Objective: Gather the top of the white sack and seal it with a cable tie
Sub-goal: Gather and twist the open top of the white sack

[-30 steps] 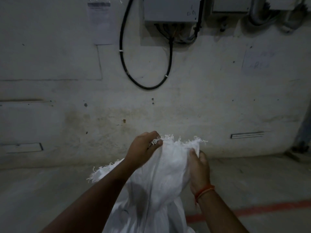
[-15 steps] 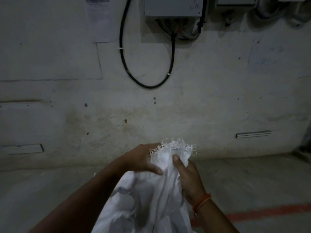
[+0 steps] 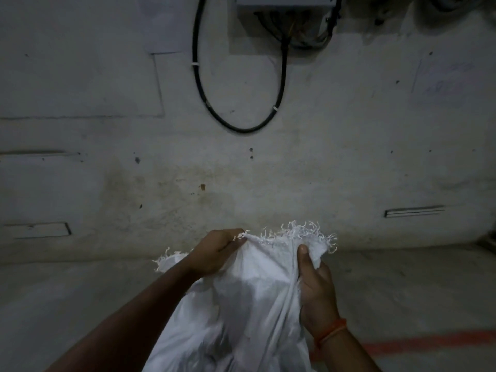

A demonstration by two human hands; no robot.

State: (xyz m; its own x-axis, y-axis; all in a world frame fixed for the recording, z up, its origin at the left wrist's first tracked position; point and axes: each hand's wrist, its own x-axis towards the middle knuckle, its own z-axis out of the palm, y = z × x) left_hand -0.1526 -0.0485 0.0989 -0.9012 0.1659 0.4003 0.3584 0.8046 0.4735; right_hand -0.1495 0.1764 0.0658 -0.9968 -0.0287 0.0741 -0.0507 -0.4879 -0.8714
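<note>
The white woven sack [image 3: 257, 299] stands in front of me, its frayed top edge held up at chest height. My left hand [image 3: 217, 251] pinches the top edge on the left, with a loose frayed corner hanging behind the wrist. On the right side my right hand [image 3: 315, 285], an orange thread on its wrist, clutches a bunch of the fabric just under the fringe. Between the two hands the cloth is stretched and creased. No cable tie is in view.
A stained concrete wall [image 3: 349, 157] rises close behind the sack, with a black cable loop [image 3: 241, 128] hanging from a grey box [image 3: 284, 6] above. The floor has a red painted line [image 3: 429, 345] at the right.
The hands, close together half a second ago with the top bunched, have moved apart. The top edge is spread wider between them, and the left hand has shifted left along the fringe.
</note>
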